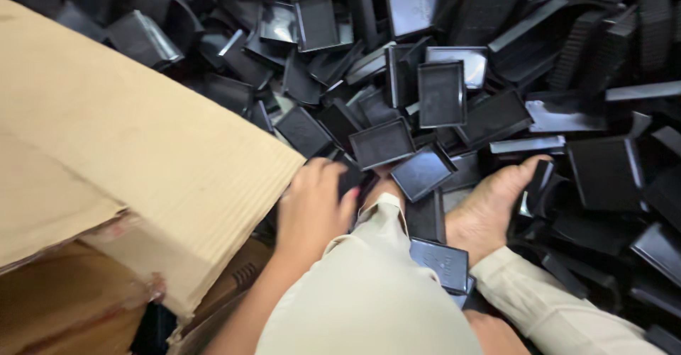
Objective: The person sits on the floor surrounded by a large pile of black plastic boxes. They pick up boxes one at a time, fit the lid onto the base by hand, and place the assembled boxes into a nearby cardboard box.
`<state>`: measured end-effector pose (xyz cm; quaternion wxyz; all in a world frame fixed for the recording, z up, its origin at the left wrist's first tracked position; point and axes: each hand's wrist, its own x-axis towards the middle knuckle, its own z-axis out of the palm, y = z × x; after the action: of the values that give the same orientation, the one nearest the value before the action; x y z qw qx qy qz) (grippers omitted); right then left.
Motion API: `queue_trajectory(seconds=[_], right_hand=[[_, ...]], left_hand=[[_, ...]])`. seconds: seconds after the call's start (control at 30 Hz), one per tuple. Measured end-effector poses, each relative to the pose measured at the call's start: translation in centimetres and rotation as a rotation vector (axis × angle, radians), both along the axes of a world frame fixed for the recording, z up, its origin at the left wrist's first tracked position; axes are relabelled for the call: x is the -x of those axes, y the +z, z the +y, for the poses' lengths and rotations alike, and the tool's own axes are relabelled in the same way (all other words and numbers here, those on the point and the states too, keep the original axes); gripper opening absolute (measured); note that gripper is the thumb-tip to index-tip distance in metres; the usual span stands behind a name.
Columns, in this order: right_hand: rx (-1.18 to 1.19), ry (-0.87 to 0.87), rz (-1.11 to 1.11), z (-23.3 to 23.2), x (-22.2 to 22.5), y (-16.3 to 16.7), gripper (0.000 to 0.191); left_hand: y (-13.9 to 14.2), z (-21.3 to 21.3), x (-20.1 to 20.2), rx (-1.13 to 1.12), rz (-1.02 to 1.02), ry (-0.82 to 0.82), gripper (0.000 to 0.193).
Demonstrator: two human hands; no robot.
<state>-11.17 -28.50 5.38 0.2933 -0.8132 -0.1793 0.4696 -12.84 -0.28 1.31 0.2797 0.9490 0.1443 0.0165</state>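
Just beyond the fingertips of the left hand [310, 209] lies a black tray [352, 180], at the near edge of the pile [496, 57]. The fingers bend down onto it, though whether they actually clasp it cannot be told. The step looks like picking one piece out. Lifting it free would call for a firm pinch, since neighbours overlap it. A carton flap [142, 149] sits just left of the hand, a knee [369, 284] to its right (the right hand is unseen).

trays [442, 94]: black plastic, smooth, some glossy
box flap [135, 149]: my left, brown corrugated cardboard, matt, rough torn edge
trousers [369, 291]: near, beige cloth, matt
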Motion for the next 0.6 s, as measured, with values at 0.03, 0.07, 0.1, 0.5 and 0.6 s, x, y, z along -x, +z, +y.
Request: queue_trajectory(seconds=[0.03, 0.07, 0.1, 0.5, 0.6], right_hand=[[-0.014, 0.104, 0.037, 0.2, -0.6, 0.4, 0.058], [-0.035, 0.217, 0.074, 0.7, -1.7, 0.6, 0.057], [-0.079, 0.308, 0.076, 0.9, -2.4, 1.1, 0.055], [-0.752, 1.388, -0.921, 29.9, -6.5, -8.8, 0.092], [-0.504, 1.485, -0.824, 31.9, -6.3, -12.0, 0.109]], left_hand=[[1.0, 0.6, 1.4, -0.064, 0.019, 0.005, 0.050], [1.9, 0.9, 2.2, -0.127, 0.040, 0.010, 0.058], [3.0, 1.1, 2.2, -0.193, -0.073, 0.032, 0.053], [5.7, 4.9, 0.0, -0.648, -1.173, 0.076, 0.068], [3.2, 7.5, 3.9, -1.036, -1.017, -0.044, 0.060]])
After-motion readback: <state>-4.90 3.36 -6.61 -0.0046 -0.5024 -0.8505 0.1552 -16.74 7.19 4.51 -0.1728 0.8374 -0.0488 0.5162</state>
